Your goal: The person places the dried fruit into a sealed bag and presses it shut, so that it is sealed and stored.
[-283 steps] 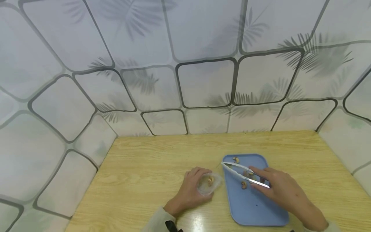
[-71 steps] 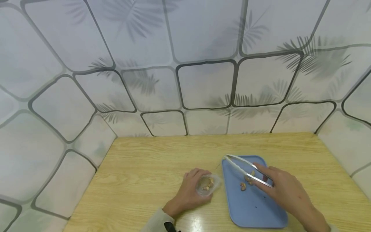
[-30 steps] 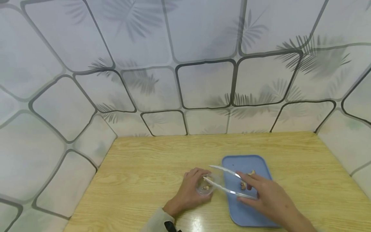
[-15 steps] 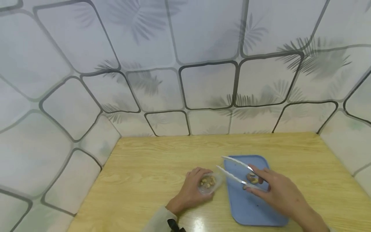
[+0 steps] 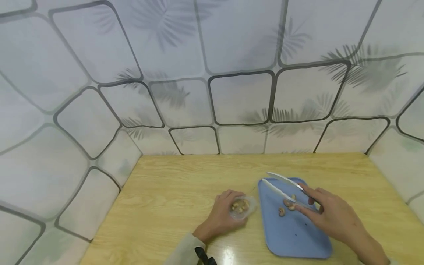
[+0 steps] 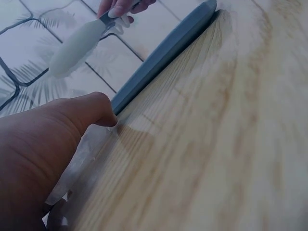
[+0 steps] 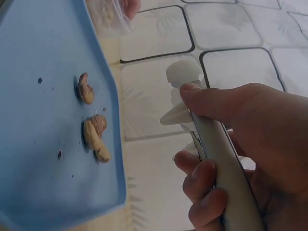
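Yellow tabletop point(image 5: 179, 191) | nuts point(image 5: 281, 211) on blue tray point(image 5: 285, 239) | pale leaf-patterned wall point(image 5: 241, 97)

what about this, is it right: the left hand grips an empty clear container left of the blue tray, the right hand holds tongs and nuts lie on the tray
The clear container isn't empty: the head view shows nut pieces in it. The left hand does grip it left of the blue tray, the right hand holds tongs, and nuts lie on the tray.
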Motion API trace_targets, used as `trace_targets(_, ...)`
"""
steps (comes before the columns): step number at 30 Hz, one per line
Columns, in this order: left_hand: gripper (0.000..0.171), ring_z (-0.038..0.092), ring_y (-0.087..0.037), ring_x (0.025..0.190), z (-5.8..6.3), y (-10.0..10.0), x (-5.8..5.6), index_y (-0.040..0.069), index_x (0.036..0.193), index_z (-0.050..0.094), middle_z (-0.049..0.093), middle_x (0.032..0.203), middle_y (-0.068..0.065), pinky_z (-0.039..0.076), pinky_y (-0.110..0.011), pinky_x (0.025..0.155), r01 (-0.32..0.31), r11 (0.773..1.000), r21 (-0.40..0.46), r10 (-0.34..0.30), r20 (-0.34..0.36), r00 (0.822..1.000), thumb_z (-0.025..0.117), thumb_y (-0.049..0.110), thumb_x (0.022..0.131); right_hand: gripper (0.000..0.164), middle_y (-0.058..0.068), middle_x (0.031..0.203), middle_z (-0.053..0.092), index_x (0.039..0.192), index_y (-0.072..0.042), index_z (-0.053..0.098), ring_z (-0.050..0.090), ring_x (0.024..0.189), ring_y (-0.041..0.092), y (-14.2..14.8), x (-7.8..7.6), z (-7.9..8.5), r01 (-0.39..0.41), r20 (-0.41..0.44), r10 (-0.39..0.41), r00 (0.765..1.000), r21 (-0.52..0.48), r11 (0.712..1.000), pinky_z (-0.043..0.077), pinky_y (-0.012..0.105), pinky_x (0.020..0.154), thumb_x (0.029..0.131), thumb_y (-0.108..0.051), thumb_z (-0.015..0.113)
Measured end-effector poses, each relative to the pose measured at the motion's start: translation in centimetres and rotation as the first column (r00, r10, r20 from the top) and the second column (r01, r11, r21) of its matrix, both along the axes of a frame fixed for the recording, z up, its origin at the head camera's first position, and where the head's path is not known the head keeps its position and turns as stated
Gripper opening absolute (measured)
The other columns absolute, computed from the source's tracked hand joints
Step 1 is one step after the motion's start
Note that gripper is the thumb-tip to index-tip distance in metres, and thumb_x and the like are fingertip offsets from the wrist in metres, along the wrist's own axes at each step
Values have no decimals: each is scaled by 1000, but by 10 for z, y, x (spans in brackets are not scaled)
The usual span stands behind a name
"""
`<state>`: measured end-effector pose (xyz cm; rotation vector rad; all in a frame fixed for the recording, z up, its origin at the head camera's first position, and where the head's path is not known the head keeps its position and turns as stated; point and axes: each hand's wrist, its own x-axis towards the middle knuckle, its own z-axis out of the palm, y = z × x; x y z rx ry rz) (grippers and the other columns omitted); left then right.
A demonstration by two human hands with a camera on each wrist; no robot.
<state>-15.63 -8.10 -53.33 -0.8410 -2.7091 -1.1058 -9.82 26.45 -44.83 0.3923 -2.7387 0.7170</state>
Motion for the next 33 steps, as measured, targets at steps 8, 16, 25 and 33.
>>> trace_targets(8,71,61,-6,116,-3,-1,-1,26,142,65,69,130,10,39,-34,102,-16,1000,14,16,16,1000,92,30,76,68,-9,90,60,147,-8,68,37,63,-3,15,1,-4,21,66,-22,998,13,1000,35,23,54,91,-41,88)
trace_targets(16,71,62,-6,114,-2,-1,-3,25,141,65,70,129,9,39,-35,103,-15,1000,7,14,13,1000,92,29,75,68,-12,88,60,145,-8,70,37,63,-4,28,5,-7,41,67,-43,997,38,998,34,23,55,89,-41,89)
trace_targets(25,71,62,-8,117,0,2,-2,24,141,66,70,130,8,40,-36,105,-18,1000,0,18,25,1000,93,30,75,63,-16,83,59,142,-11,73,36,62,-6,36,8,-7,47,43,-50,998,61,997,33,23,54,87,-38,91)
trace_targets(33,71,61,-8,119,-3,2,-2,25,141,65,69,131,9,40,-35,106,-23,1000,-2,23,30,999,93,30,76,66,-13,83,61,146,-10,70,39,63,-2,41,11,-6,54,164,-68,984,90,994,34,25,55,91,-42,88)
